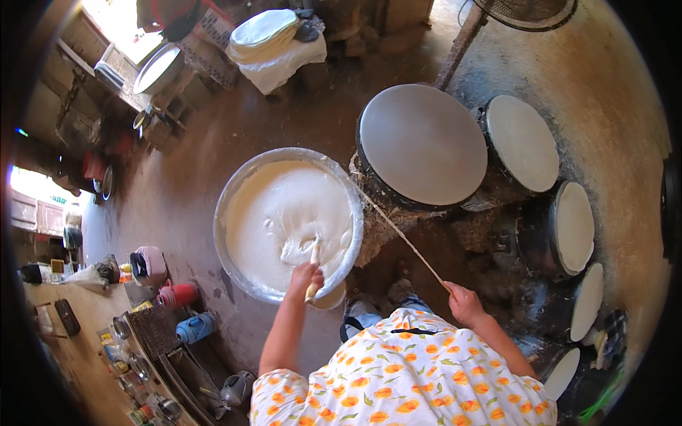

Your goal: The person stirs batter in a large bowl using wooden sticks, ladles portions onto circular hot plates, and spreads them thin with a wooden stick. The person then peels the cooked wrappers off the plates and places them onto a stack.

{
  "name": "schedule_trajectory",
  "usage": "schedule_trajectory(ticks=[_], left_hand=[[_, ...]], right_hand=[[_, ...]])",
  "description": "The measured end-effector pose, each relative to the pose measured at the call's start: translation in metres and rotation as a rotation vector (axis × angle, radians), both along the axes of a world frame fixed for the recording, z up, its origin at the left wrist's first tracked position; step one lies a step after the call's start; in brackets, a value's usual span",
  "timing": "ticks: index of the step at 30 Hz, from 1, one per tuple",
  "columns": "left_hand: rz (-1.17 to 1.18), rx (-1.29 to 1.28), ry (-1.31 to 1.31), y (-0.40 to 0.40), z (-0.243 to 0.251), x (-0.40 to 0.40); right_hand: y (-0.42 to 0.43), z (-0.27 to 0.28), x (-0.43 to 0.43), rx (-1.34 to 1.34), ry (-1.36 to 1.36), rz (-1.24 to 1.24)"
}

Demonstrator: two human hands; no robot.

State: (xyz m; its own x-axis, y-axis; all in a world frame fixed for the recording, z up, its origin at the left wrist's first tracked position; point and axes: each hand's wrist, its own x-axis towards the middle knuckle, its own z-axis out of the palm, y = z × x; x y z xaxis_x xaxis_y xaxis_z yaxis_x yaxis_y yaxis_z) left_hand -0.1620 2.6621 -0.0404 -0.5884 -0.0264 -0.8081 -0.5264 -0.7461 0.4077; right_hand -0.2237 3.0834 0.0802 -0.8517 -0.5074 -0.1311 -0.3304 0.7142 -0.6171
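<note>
My left hand (pixel 306 278) grips the handle of a light wooden tool (pixel 315 254). Its far end dips into thick white batter (pixel 282 207), where the surface is dented and rippled; the submerged part is hidden. The batter fills much of a wide metal basin (pixel 220 234). In my right hand (pixel 464 304) is a long thin stick (pixel 397 228), slanting up and left to the basin's right rim, with pale batter crusted along it. Beyond the stick, a large round griddle (pixel 423 144) has a smooth greyish top. Neither hand touches it.
Several smaller griddles curve down the right side, bearing pale round sheets such as this one (pixel 522 144). A stack of flat rounds (pixel 266 34) rests on white cloth (pixel 282 66) at the back. Red (pixel 177 294) and blue jugs (pixel 195 327) stand at lower left. A fan (pixel 527 10) is at upper right.
</note>
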Motion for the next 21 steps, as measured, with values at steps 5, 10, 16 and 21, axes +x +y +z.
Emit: schedule_trajectory(ticks=[5,10,16,21], left_hand=[[0.171,0.254,0.157,0.010,0.065,-0.015],[0.213,0.233,0.334,0.000,0.142,0.034],[0.243,0.190,0.504,0.019,0.238,0.073],[0.142,-0.335,0.502,0.039,0.332,0.081]], right_hand=[[0.007,0.010,-0.003,-0.023,0.031,-0.001],[-0.001,-0.002,-0.025,-0.114,0.091,0.049],[-0.021,-0.004,-0.051,-0.201,0.113,0.161],[-0.029,-0.003,-0.068,-0.242,0.145,0.233]])
